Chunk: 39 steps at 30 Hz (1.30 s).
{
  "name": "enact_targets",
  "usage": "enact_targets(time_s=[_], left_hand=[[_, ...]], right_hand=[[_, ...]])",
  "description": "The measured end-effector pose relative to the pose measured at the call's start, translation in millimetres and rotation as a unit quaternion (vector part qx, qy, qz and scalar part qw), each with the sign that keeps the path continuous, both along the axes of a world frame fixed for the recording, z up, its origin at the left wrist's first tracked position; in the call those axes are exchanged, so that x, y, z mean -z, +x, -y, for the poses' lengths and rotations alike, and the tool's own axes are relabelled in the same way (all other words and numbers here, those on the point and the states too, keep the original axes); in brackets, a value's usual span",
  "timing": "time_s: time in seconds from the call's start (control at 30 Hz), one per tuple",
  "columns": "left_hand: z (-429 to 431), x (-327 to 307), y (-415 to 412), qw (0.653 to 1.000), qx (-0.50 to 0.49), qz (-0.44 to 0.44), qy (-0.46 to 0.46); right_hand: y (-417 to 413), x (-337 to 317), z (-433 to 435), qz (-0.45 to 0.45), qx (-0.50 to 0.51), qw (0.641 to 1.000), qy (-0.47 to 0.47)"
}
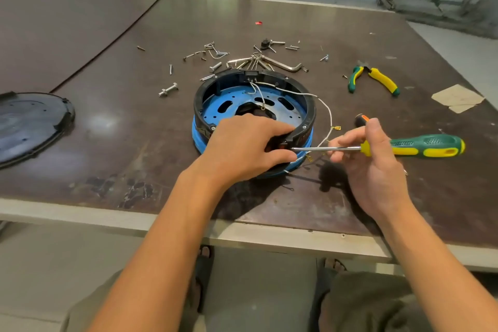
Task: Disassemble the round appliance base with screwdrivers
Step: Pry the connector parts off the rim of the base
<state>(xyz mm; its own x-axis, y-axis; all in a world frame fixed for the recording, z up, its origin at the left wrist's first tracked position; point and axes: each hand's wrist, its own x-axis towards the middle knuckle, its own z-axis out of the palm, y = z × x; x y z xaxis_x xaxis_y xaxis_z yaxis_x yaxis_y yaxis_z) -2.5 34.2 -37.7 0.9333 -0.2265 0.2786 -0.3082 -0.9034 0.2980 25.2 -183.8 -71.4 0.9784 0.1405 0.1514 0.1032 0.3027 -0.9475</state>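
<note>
- Base, round, a black ring over a blue plate, sits mid-table; the left hand hides its near rim, fingers curled over the ring.
- The right hand pinches the green-and-yellow screwdriver near the collar; the tip meets the base's side beside the left fingers.
- An orange-tipped object behind the right hand is mostly hidden.
- The black cover is cut off at the left.

Round base is showing a shiny black plastic rim; screwdriver shaft is gleaming polished metal; tabletop is looking scuffed.
</note>
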Motion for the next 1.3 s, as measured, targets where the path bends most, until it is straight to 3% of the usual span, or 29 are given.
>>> enact_targets(time_s=[0.2, 0.5, 1.3], left_hand=[[5, 7, -1, 0.999, -0.046, 0.021, 0.000], [7, 4, 0, 0.998, -0.046, 0.035, 0.012], [8, 13, -3, 0.994, -0.045, 0.086, 0.052]], right_hand=[[0, -4, 2, -0.006, -0.031, 0.999, 0.012], [9, -6, 1, 0.113, -0.027, 0.993, -0.017], [25, -12, 6, 0.113, -0.059, 0.992, -0.025]])
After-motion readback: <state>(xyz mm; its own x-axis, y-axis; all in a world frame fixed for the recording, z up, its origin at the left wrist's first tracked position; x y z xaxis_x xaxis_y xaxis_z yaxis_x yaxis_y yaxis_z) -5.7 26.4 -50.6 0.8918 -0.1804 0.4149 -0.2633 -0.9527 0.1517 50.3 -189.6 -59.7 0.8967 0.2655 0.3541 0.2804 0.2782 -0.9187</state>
